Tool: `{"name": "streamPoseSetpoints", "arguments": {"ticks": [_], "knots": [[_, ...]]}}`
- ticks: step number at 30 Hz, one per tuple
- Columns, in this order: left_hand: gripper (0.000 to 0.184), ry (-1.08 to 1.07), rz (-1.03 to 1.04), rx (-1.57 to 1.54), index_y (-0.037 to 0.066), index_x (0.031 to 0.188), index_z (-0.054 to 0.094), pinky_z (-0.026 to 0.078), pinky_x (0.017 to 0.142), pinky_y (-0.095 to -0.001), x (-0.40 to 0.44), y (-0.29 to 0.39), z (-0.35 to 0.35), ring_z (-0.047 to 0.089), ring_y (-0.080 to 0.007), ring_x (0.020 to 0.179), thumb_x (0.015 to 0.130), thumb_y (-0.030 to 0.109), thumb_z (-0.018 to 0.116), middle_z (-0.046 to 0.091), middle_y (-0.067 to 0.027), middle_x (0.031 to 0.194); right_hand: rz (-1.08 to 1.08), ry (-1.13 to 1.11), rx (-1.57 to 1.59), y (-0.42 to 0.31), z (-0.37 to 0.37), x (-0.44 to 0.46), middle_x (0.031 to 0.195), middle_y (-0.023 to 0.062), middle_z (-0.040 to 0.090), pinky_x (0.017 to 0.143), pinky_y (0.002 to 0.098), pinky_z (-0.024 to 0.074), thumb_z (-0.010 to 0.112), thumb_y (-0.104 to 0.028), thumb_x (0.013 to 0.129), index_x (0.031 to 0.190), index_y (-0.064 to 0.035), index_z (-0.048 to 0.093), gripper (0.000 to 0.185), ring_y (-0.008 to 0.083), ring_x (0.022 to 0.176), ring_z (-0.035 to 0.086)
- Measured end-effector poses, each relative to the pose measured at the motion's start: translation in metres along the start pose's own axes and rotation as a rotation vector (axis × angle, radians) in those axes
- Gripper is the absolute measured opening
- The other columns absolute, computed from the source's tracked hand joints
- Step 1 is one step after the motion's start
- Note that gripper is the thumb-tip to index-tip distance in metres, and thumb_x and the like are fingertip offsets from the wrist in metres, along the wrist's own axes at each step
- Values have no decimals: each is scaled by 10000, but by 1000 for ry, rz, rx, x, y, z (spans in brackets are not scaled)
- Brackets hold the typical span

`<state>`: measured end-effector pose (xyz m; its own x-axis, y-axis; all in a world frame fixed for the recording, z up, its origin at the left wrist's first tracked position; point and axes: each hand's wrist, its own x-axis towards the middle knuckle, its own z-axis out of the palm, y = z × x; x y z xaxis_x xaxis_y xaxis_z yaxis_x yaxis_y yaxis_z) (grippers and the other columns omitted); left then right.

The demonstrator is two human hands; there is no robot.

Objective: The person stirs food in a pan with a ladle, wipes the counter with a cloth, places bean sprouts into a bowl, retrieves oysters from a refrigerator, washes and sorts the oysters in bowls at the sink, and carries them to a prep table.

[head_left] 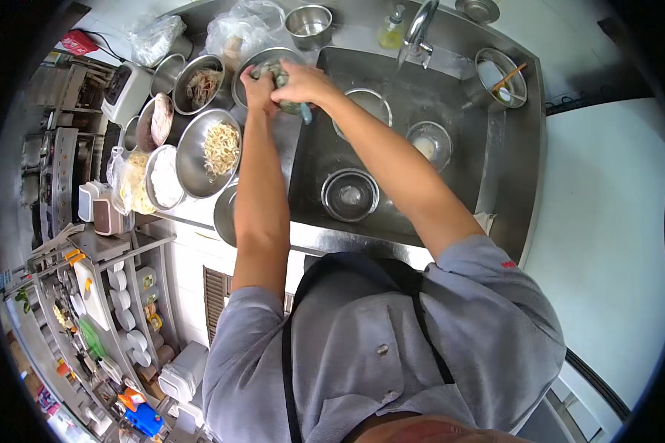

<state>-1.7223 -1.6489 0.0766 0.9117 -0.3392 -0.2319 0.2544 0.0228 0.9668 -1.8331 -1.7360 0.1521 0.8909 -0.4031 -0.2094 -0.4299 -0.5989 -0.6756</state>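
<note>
Both my hands are over a steel bowl (241,90) on the counter at the sink's upper left. My left hand (258,90) is closed around the near side of a wet, grey-green clump (270,69) that looks like raw shrimp. From the right, my right hand (301,83) presses on the same clump, its fingers close to my left thumb. A short light-blue piece (306,114) sticks out below my right hand; I cannot tell what it is. The hands hide most of the bowl's inside.
The sink (451,184) holds a dark-looking bowl (350,195), a clear bowl (429,145) and a round rim under the faucet (419,33). On the left counter stand a bowl of bean sprouts (222,148), a shrimp-shell bowl (203,87), a white-filled bowl (166,177) and plastic bags (244,26).
</note>
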Motion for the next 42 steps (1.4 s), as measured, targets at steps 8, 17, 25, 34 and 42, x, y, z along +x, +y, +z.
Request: {"name": "streamPoseSetpoints", "arguments": {"ticks": [8,17,25,34,42], "knots": [[379,38,-386,364,39,1134,505,492,601,-622,65,-9,-18,604,-366,910,777,43,634,564,-225,1061,68,-123,15,2,33,41,1092,119,653,501,344,561,715,-376,637,1349,-224,472,768,272,780,674],[306,-28,-483,898,-21,996,615,573,571,-572,99,7,-8,654,-362,785,747,147,676,629,-194,912,5,-357,-383,-12,24,75,1307,136,549,976,435,435,701,-521,702,1206,-114,622,653,306,1162,555],[445,28,-341,1273,98,1125,628,600,632,-488,101,31,0,682,-352,830,712,238,719,633,-152,1129,182,-368,-53,0,26,76,1180,174,592,616,345,568,680,-486,715,1398,-363,380,756,251,673,667],[481,40,-224,1444,98,1153,641,524,873,-383,77,58,13,612,-262,1098,710,252,749,614,-104,1217,92,-389,-62,-3,21,83,1176,91,618,572,310,584,721,-383,673,1355,-299,455,737,218,875,657],[501,0,-149,1451,108,1162,638,513,888,-386,74,59,18,599,-276,1118,698,244,771,608,-113,1228,144,-432,-70,10,46,111,937,87,663,559,317,553,723,-388,636,1290,-258,519,697,198,637,626]]}}
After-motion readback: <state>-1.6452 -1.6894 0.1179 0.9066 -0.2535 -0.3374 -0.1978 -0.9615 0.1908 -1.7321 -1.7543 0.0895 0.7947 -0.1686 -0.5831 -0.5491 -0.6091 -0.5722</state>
